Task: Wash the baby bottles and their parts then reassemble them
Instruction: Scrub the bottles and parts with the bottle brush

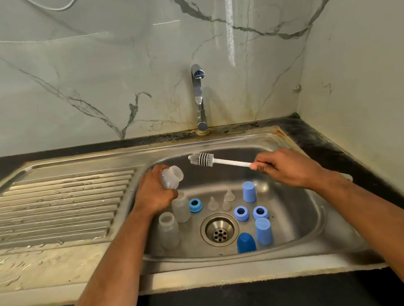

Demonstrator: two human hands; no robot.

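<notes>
Left hand (154,192) fingers curl round bottle (171,177); right hand (284,167) fingers pinch brush (201,159) handle. We judge bottle light, wet-slick; grip mid-body.

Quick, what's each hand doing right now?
Left hand: holding a clear baby bottle.
Right hand: holding the bottle brush by its handle.

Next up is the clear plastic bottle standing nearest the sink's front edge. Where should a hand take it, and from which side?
Probably around the body of the clear plastic bottle, below the neck, coming from above. It stands upright, mouth up; another clear bottle crowds its far side and the sink wall its left.
</notes>
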